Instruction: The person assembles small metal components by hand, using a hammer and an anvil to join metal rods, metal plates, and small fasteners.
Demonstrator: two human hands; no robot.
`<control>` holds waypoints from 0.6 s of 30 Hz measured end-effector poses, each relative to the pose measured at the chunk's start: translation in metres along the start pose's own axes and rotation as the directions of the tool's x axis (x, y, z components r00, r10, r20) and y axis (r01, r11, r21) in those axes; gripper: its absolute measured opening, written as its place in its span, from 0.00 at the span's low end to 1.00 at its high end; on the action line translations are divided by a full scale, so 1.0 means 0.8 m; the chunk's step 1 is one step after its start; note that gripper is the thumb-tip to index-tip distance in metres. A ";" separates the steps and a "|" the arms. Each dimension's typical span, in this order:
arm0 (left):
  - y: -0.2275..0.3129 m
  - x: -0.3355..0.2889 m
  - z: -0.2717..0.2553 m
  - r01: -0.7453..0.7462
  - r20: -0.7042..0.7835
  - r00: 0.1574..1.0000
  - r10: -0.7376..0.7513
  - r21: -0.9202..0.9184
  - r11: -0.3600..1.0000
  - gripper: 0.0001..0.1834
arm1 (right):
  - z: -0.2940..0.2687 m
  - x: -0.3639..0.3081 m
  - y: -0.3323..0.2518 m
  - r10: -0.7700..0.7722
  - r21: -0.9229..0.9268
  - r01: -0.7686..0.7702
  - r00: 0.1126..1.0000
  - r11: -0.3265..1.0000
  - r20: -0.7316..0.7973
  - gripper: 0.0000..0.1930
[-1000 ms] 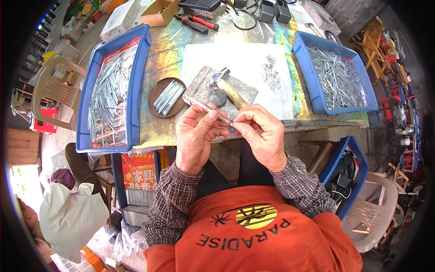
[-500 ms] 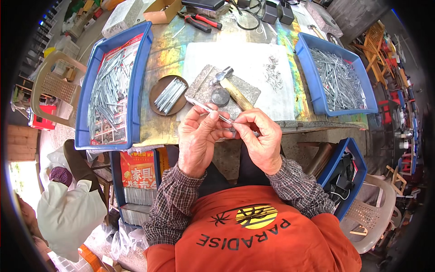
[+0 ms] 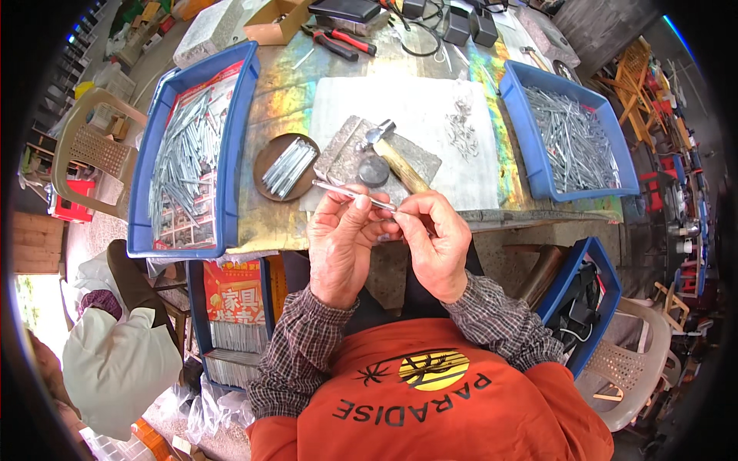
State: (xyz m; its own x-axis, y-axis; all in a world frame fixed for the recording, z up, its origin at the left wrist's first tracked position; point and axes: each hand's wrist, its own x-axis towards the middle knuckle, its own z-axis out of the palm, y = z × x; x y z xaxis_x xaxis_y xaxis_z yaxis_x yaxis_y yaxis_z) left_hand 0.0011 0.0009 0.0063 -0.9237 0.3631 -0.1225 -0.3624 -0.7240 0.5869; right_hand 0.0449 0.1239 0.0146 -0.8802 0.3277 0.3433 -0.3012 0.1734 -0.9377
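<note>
Between my hands, just over the table's near edge, is a slim silvery metal rod, tilted with its left end higher. My left hand pinches it between thumb and fingers. At the rod's right end, my right hand has thumb and forefinger closed; whether they hold the tip or a small piece on it cannot be made out. Beyond my hands, a hammer with a wooden handle and a dark round disc rest on a grey stone slab. Similar rods lie in a round brown dish.
Blue trays of rods stand at the left and right. Small wire pieces lie on a white sheet. Red-handled pliers are farther back. A person in pale clothing is at lower left.
The rod and both hands have shifted slightly, and the rod now lies a little flatter. My right hand has moved a bit left and down; both hands keep their pinch.
</note>
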 end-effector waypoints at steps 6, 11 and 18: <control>0.001 0.001 -0.001 0.004 0.001 1.000 -0.004 0.005 1.000 0.06 | 0.000 -0.003 0.004 0.070 0.080 -0.069 0.998 0.994 -0.005 0.01; -0.002 0.002 -0.005 0.013 -0.006 1.000 -0.013 0.013 1.000 0.06 | 0.000 -0.002 0.004 0.072 0.069 -0.072 0.997 0.995 0.003 0.01; -0.005 0.000 -0.004 0.006 -0.002 1.000 -0.006 -0.006 1.000 0.06 | 0.000 -0.002 0.002 0.080 0.072 -0.079 0.997 0.994 -0.005 0.02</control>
State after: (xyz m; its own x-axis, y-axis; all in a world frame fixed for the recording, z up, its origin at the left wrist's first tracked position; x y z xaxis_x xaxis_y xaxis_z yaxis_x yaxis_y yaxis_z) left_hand 0.0020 0.0022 0.0016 -0.9219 0.3658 -0.1277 -0.3684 -0.7254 0.5814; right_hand 0.0456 0.1238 0.0131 -0.8994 0.3456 0.2677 -0.2561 0.0798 -0.9634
